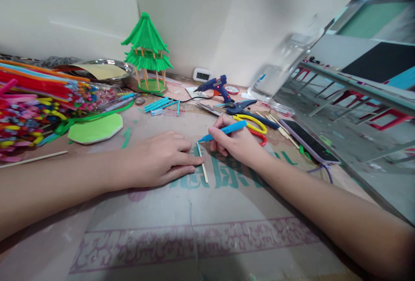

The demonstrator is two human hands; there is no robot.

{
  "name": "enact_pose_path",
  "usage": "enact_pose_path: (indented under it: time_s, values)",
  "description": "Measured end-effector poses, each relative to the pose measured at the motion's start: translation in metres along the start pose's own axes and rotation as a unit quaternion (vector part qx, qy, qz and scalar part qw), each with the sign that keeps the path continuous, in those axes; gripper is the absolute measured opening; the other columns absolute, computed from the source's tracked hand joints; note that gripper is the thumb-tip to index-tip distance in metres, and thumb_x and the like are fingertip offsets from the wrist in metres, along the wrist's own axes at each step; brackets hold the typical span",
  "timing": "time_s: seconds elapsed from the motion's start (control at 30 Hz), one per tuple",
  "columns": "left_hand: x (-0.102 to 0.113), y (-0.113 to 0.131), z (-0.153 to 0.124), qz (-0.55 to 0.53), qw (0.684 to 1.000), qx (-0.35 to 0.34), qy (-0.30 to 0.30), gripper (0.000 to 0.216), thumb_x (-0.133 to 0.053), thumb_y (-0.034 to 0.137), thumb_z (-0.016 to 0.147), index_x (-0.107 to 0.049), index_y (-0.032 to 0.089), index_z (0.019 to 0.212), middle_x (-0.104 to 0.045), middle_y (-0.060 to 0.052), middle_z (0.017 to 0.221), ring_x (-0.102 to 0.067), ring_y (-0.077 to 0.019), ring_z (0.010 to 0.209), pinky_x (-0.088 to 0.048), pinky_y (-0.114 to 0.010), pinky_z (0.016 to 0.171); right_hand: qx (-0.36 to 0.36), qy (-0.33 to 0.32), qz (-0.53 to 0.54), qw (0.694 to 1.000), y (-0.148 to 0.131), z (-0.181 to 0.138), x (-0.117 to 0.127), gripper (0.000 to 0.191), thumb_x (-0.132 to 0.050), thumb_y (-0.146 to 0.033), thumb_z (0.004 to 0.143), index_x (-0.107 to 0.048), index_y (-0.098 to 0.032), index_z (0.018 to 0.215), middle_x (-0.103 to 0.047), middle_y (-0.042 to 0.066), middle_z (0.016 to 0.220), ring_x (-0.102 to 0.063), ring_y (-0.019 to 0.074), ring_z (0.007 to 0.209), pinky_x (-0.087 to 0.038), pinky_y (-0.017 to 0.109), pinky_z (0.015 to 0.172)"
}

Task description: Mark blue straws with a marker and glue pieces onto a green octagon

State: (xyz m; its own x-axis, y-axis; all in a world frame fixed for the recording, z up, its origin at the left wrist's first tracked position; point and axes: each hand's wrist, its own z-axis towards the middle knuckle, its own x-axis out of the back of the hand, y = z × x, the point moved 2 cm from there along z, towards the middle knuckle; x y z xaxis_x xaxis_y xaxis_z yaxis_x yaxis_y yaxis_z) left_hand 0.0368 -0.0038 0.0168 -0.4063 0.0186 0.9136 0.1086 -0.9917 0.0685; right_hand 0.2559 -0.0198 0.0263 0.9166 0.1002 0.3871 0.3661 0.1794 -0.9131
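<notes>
A thin wooden stick (204, 172) lies on the table, its upper part coloured blue. My left hand (171, 158) rests palm down and holds the stick against the table with its fingertips. Between thumb and fingers, my right hand (227, 140) grips a blue marker pen (231, 129), its tip touching the stick's far end. Just beyond the right hand are yellow-handled scissors (254, 123) and a red handle (259, 136). Several blue-coloured sticks (158, 104) lie farther back.
A green pagoda model (147, 52) stands at the back beside a timer (202, 75) and a blue glue gun (214, 85). Colourful pipe cleaners (42, 95) and a green octagonal piece (95, 128) are left. Right are pliers (241, 107), a phone (308, 140) and a clear water container (279, 69).
</notes>
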Motion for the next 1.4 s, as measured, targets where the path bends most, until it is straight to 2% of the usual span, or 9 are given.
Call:
enact_pose_path:
  time_s: [0.23,0.47,0.7,1.4]
  values:
    - [0.0006,0.0005,-0.0009,0.006,1.0,-0.003,0.001,0.038,-0.043,0.032,0.113,-0.075,0.019,0.127,-0.063,-0.006,0.082,-0.058,-0.0188,0.074,-0.044,-0.031,0.068,-0.018,-0.031,0.007,0.999,0.0003,-0.0016,0.0008,0.034,-0.073,-0.045,0.087,-0.05,-0.023,0.078,-0.065,-0.003,0.052,-0.044,0.0078,0.037,-0.033,0.019,0.037]
    - [0.0015,0.0007,0.0002,0.009,1.0,0.001,-0.004,0.039,-0.042,0.032,0.113,-0.076,0.02,0.127,-0.065,-0.006,0.083,-0.059,-0.019,0.076,-0.045,-0.031,0.069,-0.004,-0.001,-0.006,1.0,-0.0029,-0.0006,-0.0019,0.026,-0.066,-0.041,0.092,-0.05,-0.024,0.081,-0.067,-0.003,0.057,-0.046,0.0075,0.037,-0.034,0.019,0.037]
    - [0.0019,0.0007,0.0,0.003,1.0,0.0,-0.003,0.038,-0.044,0.031,0.112,-0.076,0.018,0.127,-0.063,-0.006,0.082,-0.058,-0.0193,0.075,-0.043,-0.031,0.068,-0.013,-0.023,0.001,1.0,-0.0008,-0.0014,-0.0004,0.036,-0.072,-0.049,0.089,-0.049,-0.023,0.079,-0.066,-0.003,0.054,-0.044,0.0077,0.037,-0.034,0.019,0.037]
    - [0.0008,0.0004,0.0,0.005,1.0,0.001,-0.006,0.039,-0.042,0.033,0.113,-0.076,0.019,0.126,-0.065,-0.006,0.083,-0.058,-0.0192,0.076,-0.043,-0.031,0.068,-0.002,-0.009,0.008,1.0,0.0008,0.0001,0.0002,0.036,-0.074,-0.049,0.09,-0.049,-0.024,0.083,-0.068,-0.004,0.057,-0.046,0.0082,0.037,-0.033,0.02,0.038]
